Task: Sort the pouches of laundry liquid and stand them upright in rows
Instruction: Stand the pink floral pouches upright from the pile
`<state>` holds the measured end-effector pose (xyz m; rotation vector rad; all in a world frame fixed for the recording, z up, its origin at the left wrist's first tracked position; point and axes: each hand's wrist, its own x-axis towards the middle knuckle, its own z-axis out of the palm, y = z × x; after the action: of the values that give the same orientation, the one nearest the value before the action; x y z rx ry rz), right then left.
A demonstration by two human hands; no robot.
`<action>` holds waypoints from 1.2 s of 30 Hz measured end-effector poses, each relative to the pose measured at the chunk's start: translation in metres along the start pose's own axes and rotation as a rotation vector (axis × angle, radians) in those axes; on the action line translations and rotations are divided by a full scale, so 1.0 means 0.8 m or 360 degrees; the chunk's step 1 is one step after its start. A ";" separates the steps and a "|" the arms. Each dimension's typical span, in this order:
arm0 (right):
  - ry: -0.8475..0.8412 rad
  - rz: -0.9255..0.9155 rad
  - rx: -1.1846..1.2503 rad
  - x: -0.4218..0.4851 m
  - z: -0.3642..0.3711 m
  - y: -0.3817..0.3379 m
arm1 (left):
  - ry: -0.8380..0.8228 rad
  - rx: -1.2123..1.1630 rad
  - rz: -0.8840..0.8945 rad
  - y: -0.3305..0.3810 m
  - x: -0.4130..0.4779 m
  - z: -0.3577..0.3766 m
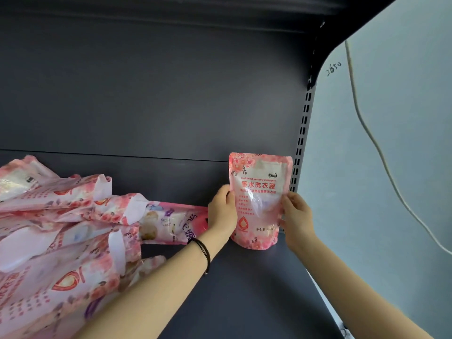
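A pink flowered pouch of laundry liquid [259, 189] stands upright at the far right of the dark shelf [244, 277], its printed front facing me. My left hand [222, 211] grips its left edge and my right hand [297, 216] grips its right edge. Its base rests on the shelf board near the back. A heap of several similar pink pouches [61, 236] lies flat and jumbled on the left part of the shelf. One pouch with purple print [171, 223] lies on its side, reaching to just behind my left wrist.
The dark back panel [146, 94] rises behind the shelf. A slotted upright post [302, 133] stands just right of the held pouch. Beyond it is a pale wall [391, 143] with a hanging cable [381, 152]. Bare shelf board lies between the heap and the pouch.
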<state>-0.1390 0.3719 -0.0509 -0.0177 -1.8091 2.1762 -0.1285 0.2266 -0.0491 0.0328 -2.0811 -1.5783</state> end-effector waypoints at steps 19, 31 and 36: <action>-0.1215 -0.1547 -0.1989 -0.050 0.105 -0.091 | -0.0827 0.2175 0.0997 0.051 0.039 -0.209; -0.0877 -0.0921 -0.2651 -0.053 0.169 -0.007 | -0.0858 0.2416 0.1280 -0.004 0.071 -0.191; -0.0753 -0.1019 -0.2048 -0.058 0.173 -0.025 | -0.0848 0.1879 0.0883 -0.008 0.088 -0.203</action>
<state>-0.1183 0.2314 -0.0126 0.7050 -2.6297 0.3931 -0.1236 0.0569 0.0020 -0.5379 -2.7804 0.1052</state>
